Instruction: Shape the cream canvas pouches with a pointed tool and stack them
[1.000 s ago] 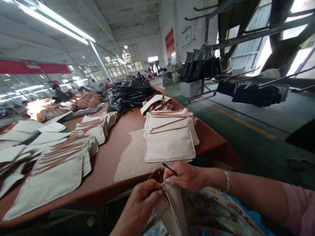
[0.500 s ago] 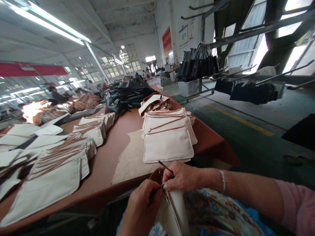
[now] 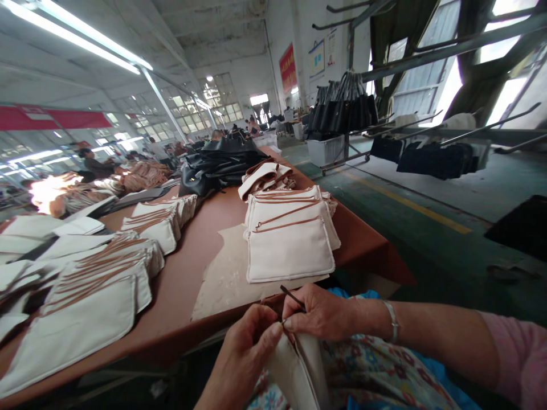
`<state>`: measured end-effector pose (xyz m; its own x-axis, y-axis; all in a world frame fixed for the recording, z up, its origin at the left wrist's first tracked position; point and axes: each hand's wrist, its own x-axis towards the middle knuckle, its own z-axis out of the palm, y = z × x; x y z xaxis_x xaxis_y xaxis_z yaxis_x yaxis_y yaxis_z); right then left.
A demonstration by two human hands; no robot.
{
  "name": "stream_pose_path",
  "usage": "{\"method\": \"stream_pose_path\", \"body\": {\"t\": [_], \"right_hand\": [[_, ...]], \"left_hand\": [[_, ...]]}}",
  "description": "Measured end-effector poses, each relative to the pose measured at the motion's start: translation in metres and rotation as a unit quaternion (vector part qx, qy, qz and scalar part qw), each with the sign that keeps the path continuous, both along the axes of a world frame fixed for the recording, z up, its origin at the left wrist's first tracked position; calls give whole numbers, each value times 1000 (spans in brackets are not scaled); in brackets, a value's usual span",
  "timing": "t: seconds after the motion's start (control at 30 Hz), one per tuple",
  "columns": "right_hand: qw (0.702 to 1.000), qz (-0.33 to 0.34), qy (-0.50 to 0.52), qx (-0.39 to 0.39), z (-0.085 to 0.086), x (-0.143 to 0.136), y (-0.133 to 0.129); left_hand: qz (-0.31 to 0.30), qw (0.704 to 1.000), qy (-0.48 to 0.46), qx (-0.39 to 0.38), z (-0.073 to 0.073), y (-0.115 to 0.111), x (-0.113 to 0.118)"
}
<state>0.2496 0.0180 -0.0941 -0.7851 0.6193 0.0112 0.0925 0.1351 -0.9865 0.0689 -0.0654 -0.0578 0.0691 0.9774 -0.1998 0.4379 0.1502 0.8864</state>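
Note:
Over my lap hangs a cream pouch piece (image 3: 308, 364) with brown trim, its top edge raised between my hands. My left hand (image 3: 250, 344) pinches that edge with thumb and forefinger. My right hand (image 3: 322, 312) is closed at the same spot, fingertips against the edge, with a thin dark stick-like tool (image 3: 293, 298) held in it and pointing up and left. What lies exactly between the fingertips is too small to make out. Just beyond, a stack of cream zippered pouches (image 3: 290, 250) with brown trim rests on the table over a brown paper sheet (image 3: 217, 290).
Rows of cream pouches (image 3: 98, 307) overlap along the left of the brown table (image 3: 200, 245). Folded cream-and-brown pieces (image 3: 265, 176) and black bags (image 3: 222, 159) lie farther back. A metal rack (image 3: 348, 108) with hanging black bags stands to the right.
My left fingers have shifted and straightened somewhat at the pouch edge, and the brown flap beside them has dropped from view. The dark tool has tilted slightly; the view has moved a little.

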Motion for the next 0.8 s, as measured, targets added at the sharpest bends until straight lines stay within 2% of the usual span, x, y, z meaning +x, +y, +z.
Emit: {"method": "stream_pose_path", "body": {"t": [0.1,0.27,0.3,0.37,0.43,0.5,0.63,0.8], "right_hand": [[999,-26,-9,17,-1,-1,-2],[999,-32,-10,27,-2,1,-5],[999,-32,-9,26,-2,1,-6],[999,-36,-1,20,0,2,-8],[999,-48,3,12,3,3,-10],[998,-60,-5,1,5,3,-11],[997,-80,-15,-15,4,3,-11],[995,-95,29,19,0,3,-12]], "left_hand": [[-2,998,62,-17,-2,-1,4],[5,991,119,58,-4,-3,9],[16,993,106,52,-5,-4,10],[57,998,21,-1,-8,-6,11],[96,989,-100,-55,-11,-7,13],[101,978,-167,-68,-13,-8,14],[65,984,-136,-90,-14,-5,15],[86,981,-107,-135,-12,1,19]]}}
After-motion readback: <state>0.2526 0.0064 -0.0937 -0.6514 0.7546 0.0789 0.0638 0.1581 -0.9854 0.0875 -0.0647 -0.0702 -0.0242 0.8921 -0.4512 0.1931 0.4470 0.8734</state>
